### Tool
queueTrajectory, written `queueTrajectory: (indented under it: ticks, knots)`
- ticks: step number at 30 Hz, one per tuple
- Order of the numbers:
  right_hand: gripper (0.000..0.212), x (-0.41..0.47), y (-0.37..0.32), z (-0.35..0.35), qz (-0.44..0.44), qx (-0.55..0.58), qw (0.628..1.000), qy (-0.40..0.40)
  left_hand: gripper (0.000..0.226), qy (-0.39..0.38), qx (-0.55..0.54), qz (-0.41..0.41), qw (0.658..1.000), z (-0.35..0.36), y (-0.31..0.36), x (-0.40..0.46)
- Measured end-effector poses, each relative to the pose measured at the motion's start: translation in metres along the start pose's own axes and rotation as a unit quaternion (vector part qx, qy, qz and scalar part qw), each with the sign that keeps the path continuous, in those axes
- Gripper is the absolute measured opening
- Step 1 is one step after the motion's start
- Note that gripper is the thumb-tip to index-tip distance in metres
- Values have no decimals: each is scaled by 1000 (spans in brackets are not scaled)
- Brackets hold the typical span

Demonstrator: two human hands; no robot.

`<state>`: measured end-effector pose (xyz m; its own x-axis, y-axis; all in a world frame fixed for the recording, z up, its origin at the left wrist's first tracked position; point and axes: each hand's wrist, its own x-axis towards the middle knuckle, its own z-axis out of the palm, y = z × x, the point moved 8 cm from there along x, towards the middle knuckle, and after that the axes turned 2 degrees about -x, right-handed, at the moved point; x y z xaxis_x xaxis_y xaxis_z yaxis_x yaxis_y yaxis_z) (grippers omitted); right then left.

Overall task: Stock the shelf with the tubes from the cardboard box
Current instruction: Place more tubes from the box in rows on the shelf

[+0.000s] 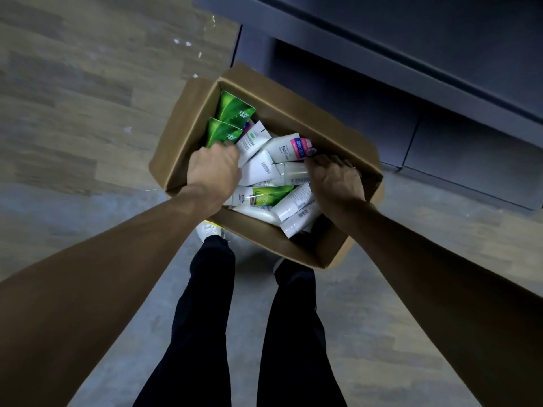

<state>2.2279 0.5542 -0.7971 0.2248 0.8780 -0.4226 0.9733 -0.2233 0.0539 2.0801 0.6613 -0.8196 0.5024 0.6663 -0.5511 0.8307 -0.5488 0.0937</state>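
An open cardboard box (188, 133) stands on the floor in front of my feet, holding several tubes, white and green. Two green tubes (232, 113) stand at its far left corner. My left hand (214, 168) is inside the box with its fingers curled round the lower green tube (221, 133). My right hand (338, 179) reaches in from the right, fingers curled over a clear-white tube (295, 173). A white tube with a pink label (291, 146) lies just beyond it. The dark shelf unit (411, 92) stands behind the box.
Wood-pattern floor (73, 83) stretches to the left, with small white scraps on it. My legs in dark trousers (205, 304) and white shoes stand just in front of the box. The shelf unit's base (470, 177) runs along the right.
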Motion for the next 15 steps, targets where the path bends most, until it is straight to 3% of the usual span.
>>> queueTrajectory:
  ticks: [9,12,15]
  knots:
    - [13,-18,-9,-20,-41,-46,996,65,26,-35,-60,14,998,-14,-15,-8]
    - [10,-29,-3,-20,-13,-31,999,41,31,-51,-58,19,997,-20,-11,-10]
    - [19,-39,-2,-13,-64,27,997,44,37,-64,-108,2,992,-21,-5,-13]
